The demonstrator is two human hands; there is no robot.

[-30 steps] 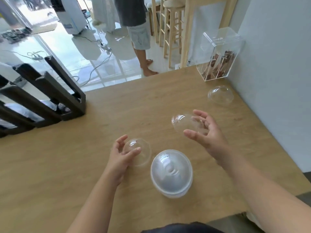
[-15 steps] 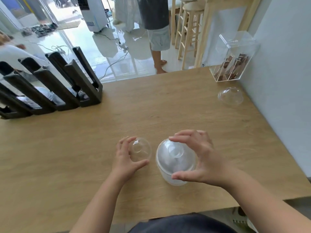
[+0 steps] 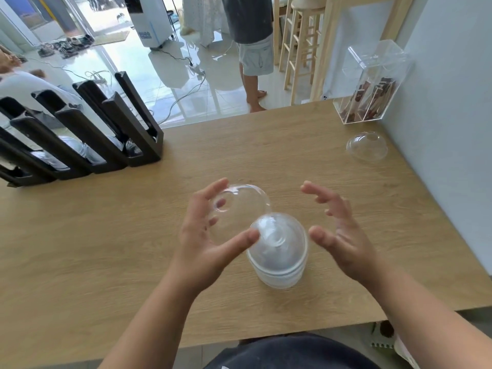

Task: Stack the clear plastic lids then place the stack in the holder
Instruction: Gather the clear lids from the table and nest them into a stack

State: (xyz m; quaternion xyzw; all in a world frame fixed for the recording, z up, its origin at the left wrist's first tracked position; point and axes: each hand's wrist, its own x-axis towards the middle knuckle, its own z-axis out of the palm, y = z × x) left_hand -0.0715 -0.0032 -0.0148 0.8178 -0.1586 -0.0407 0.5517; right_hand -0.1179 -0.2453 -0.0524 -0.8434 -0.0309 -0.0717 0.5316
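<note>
A stack of clear dome lids stands on the wooden table in front of me. My left hand grips one clear dome lid, lifted and tilted just left of the stack. My right hand hovers open just right of the stack, fingers spread, holding nothing. Another single dome lid lies far right near the wall. The black slotted holder stands at the table's back left, with some lids visible in its slots.
A clear acrylic box with brown packets stands at the back right corner against the grey wall. Beyond the table's far edge a person stands on a tiled floor near wooden stools. The table's near edge is close to my body.
My right hand set its lid on the stack and has now let go and opened. My left hand has lifted its lid off the table toward the stack.
</note>
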